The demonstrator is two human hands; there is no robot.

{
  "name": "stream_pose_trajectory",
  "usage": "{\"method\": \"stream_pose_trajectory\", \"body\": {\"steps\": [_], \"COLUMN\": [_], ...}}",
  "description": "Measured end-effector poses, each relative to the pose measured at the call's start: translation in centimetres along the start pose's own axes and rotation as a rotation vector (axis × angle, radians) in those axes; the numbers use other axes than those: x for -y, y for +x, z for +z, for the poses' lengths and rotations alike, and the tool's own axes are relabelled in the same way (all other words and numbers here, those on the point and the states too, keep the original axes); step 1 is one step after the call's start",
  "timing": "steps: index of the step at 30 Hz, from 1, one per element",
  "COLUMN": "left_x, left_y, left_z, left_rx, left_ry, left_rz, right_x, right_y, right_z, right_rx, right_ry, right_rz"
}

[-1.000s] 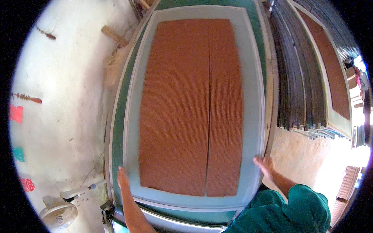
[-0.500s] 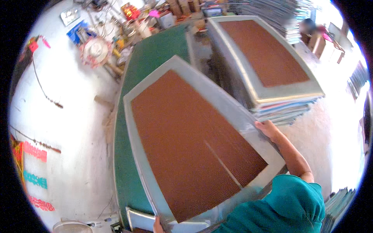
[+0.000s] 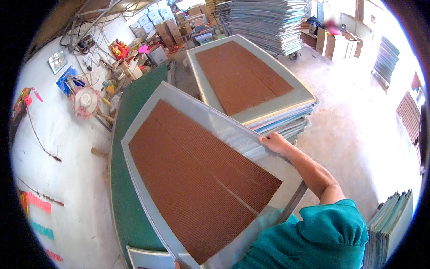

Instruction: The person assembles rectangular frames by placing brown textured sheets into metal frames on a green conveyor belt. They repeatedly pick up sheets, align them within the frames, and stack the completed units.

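I hold a large framed mesh screen (image 3: 246, 167) tilted in front of me; a brown, finely ridged layer (image 3: 197, 179) covers most of it, split by a thin lengthwise gap. My right hand (image 3: 275, 143) is closed on its right edge, thumb on top. At the bottom of the picture only a bit of my left hand (image 3: 177, 264) shows, gripping the left edge; the rest of it is hidden. Beneath the screen lies a long green table (image 3: 123, 197). Beyond my right hand stands a stack of similar frames (image 3: 286, 121), its top one bearing another brown layer (image 3: 242, 76).
Another frame (image 3: 150, 258) pokes out below the held one. Tall stacks of frames (image 3: 264, 22) rise at the back, and more frames (image 3: 389, 224) stand upright at the lower right. A person (image 3: 331, 27) is by cardboard boxes (image 3: 336, 45). A hat (image 3: 86, 102) hangs near the left wall.
My view has tipped up and turned right, showing more of the room. The held screen sits further left in the picture, with both hands still on its edges.
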State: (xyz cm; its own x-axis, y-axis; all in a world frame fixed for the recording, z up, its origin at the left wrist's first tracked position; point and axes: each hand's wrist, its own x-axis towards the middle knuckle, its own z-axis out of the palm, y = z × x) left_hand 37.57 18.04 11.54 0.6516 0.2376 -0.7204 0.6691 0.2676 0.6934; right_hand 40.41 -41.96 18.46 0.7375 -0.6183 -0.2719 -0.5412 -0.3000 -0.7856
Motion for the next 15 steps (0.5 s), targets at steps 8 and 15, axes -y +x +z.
{"method": "stream_pose_trajectory", "body": {"steps": [8,15], "left_x": [-4.2,-11.7], "left_y": [2.8,9.0], "left_z": [20.4,43.8], "left_rx": [-0.069,0.41], "left_ry": [0.176,0.167], "left_rz": [0.101,0.291], "right_x": [-6.3,-8.7], "right_y": [11.2,26.4], "right_z": [-11.3,-23.2], "right_rx": [-0.169,-0.427], "right_ry": [0.37,0.352], "right_rz": [0.103,0.21]}}
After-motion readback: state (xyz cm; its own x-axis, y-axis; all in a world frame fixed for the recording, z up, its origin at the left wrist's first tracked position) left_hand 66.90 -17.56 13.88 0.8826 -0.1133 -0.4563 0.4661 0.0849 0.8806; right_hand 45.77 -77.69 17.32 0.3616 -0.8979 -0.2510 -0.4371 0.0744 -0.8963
